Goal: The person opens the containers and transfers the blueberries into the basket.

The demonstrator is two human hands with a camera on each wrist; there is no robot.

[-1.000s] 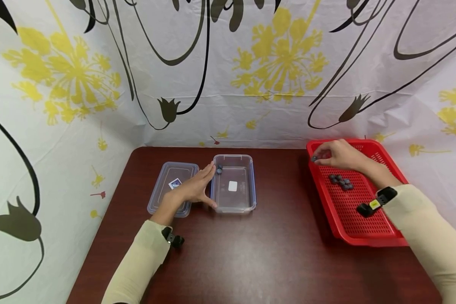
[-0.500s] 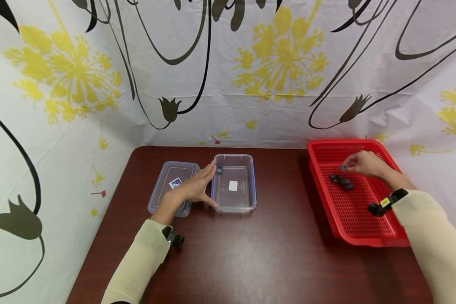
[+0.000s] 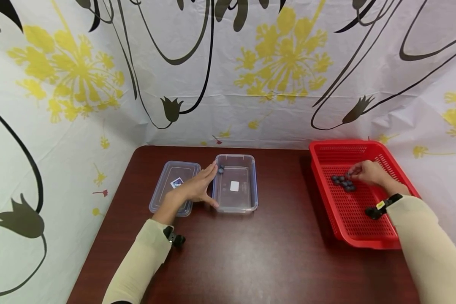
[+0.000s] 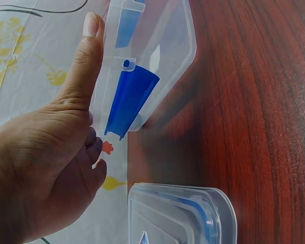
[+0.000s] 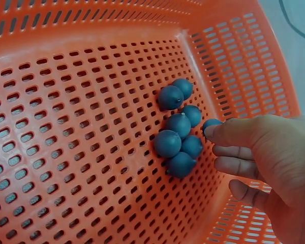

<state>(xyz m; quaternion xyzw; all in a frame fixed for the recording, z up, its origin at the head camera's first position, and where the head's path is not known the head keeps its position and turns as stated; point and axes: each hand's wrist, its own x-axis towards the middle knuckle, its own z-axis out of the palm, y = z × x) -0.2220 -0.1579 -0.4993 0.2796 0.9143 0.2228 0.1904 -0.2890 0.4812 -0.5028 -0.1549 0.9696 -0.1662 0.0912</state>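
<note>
My right hand (image 3: pixel 370 173) is inside the red basket (image 3: pixel 359 223), pinching a dark blue blueberry (image 5: pixel 212 126) between thumb and index finger. Right beside those fingertips lies a cluster of several blueberries (image 5: pixel 178 124) on the basket floor. The left hand (image 3: pixel 191 188) has its fingers and thumb spread along the left side of a clear plastic container (image 3: pixel 233 202). In the left wrist view, a blue latch (image 4: pixel 132 99) hangs from the container next to that thumb. A few blueberries (image 3: pixel 221 169) sit in the container's far left corner.
To the container's left lies its clear lid (image 3: pixel 161 190) with a blue and white sticker, partly under the left forearm. The dark red wooden table (image 3: pixel 273 245) stretches between container and basket. Patterned cloth (image 3: pixel 281 122) hangs behind and at the sides.
The right hand, holding a blueberry, has moved from the basket's far left rim rightward and down to the berry cluster. The left hand has kept its place at the container.
</note>
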